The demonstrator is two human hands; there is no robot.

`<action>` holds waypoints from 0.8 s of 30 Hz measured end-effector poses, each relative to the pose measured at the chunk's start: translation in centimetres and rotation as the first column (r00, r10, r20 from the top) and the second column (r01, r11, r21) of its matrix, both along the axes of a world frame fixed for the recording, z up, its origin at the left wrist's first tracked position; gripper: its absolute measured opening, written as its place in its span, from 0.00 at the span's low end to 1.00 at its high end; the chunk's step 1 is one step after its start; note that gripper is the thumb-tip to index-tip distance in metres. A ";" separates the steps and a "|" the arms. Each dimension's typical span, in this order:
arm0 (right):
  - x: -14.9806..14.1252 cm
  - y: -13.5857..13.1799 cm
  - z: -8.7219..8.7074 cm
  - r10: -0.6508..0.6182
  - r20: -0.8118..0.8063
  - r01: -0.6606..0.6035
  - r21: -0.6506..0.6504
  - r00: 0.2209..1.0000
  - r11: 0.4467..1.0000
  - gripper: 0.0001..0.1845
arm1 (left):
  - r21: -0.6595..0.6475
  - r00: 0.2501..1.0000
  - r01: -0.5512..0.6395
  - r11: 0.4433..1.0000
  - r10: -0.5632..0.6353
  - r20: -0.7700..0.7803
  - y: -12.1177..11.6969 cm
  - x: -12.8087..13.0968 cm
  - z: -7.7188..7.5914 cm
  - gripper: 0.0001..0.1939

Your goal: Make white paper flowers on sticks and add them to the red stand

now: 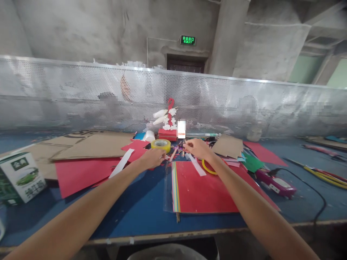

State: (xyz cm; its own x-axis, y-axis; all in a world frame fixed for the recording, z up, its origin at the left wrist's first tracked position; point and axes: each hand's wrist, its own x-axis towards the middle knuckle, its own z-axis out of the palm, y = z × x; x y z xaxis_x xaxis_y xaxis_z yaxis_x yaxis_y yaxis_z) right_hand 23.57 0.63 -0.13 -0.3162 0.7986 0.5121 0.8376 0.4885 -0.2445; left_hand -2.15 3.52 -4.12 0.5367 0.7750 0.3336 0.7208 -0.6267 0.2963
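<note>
My left hand (154, 158) reaches in just below a roll of yellow tape (166, 146), its fingers curled down among small scraps. Whatever may be between those fingertips is too small to make out. My right hand (200, 148) is pinched over the pile of scraps and little tools (177, 151); what it grips I cannot identify. Below it, a white paper strip (197, 165) lies across a stack of coloured paper (206, 191) with a red top sheet. Part of a yellow ring (206, 168) shows beside my right wrist.
Cardboard (92, 144) and red sheets (81, 177) lie left, near a milk carton (23, 178). Behind the scraps stands a red piece with white flowers (169, 121). A purple power strip (276, 183), its black cable and pliers (322, 176) lie right. A perforated metal screen (217, 97) closes the back.
</note>
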 end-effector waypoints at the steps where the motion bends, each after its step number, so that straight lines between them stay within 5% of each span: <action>1: 0.3 0.1 0.0 -0.015 0.018 0.016 -0.031 1.000 0.999 0.16 | 0.018 1.000 -0.003 1.000 0.003 -0.020 -0.1 0.1 0.1 0.04; 8: 1.4 1.4 -2.2 -0.117 0.235 0.163 -0.185 0.965 0.969 0.14 | 0.151 0.997 0.038 0.988 -0.027 -0.075 -0.4 0.5 0.7 0.09; 14: 1.3 2.0 -3.3 -0.108 0.221 0.156 -0.212 0.969 0.965 0.13 | 0.190 0.996 0.058 0.980 -0.042 -0.085 -0.4 0.7 0.8 0.09; 21: 1.7 2.0 -2.0 -0.029 0.056 0.046 -0.323 0.998 0.945 0.12 | 0.167 0.997 0.070 0.983 -0.062 -0.050 -1.1 1.1 1.5 0.08; 24: 1.3 1.4 -1.5 0.094 -0.251 -0.196 -0.421 0.963 0.886 0.11 | 0.032 0.978 0.154 0.988 -0.157 0.134 -1.4 1.4 1.7 0.11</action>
State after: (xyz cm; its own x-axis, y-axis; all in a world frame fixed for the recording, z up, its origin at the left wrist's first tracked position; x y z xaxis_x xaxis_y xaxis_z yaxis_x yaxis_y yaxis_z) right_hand 24.90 2.05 -1.67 -0.3674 0.9104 0.1901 0.6664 0.4003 -0.6290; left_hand -0.79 2.14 -2.47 0.5987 0.6775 0.4273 0.5678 -0.7352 0.3702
